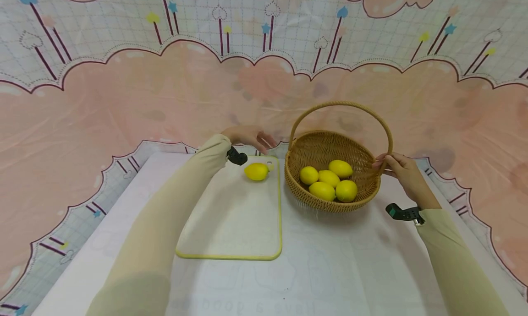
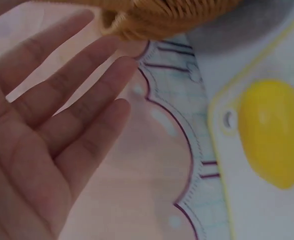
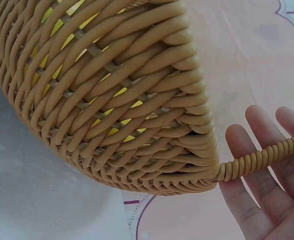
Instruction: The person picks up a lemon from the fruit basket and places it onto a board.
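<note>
A brown wicker basket (image 1: pixel 332 207) with a tall handle tilts toward me, with several yellow lemons (image 1: pixel 322 191) inside. At the right end of its handle my right hand (image 1: pixel 406 171) holds on; in the right wrist view, fingers (image 3: pixel 272 175) lie behind the handle (image 3: pixel 262 159). My left hand (image 1: pixel 249 136) hovers past the far edge of a white cutting board (image 1: pixel 231 220), left of the basket, its fingers (image 2: pixel 82 105) spread and nothing in them. One lemon (image 1: pixel 256 171) lies on the board near its far right corner, close to the hanging hole.
A white cloth (image 1: pixel 330 270) covers the table, and a pink and white patterned cloth (image 1: pixel 173 96) hangs behind it. The board's yellow rim (image 1: pixel 281 215) lies just left of the basket. A dark wrist camera (image 1: pixel 237 156) sits on each wrist.
</note>
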The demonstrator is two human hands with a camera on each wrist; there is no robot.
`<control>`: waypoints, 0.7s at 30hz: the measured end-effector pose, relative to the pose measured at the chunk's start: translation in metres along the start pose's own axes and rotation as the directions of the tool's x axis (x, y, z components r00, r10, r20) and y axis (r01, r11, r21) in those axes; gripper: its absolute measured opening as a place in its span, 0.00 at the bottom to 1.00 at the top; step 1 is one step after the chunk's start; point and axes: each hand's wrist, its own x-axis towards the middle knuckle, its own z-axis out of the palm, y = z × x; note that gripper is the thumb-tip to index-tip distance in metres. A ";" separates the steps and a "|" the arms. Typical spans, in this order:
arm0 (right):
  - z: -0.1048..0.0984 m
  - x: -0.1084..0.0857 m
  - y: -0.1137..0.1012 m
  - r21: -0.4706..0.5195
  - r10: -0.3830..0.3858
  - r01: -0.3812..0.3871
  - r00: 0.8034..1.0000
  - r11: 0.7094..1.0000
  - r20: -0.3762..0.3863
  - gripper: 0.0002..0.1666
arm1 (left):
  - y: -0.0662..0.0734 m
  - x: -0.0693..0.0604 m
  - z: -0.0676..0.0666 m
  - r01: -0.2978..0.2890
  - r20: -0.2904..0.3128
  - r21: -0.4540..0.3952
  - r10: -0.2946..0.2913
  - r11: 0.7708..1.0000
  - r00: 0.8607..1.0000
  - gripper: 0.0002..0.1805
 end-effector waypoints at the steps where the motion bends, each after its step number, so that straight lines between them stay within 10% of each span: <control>1: 0.000 0.000 0.000 0.002 0.000 0.000 1.000 1.000 0.000 0.17 | 0.006 0.003 0.000 -0.001 0.025 0.018 0.001 1.000 1.000 0.28; 9: 0.000 -0.001 0.000 -0.012 -0.001 0.001 1.000 1.000 -0.002 0.18 | 0.052 0.027 0.013 -0.075 0.226 0.078 0.055 0.994 0.973 0.31; 21: 0.001 -0.001 0.000 -0.004 -0.015 0.015 1.000 1.000 -0.003 0.19 | 0.069 0.070 0.035 -0.020 0.170 0.134 -0.003 0.991 0.985 0.33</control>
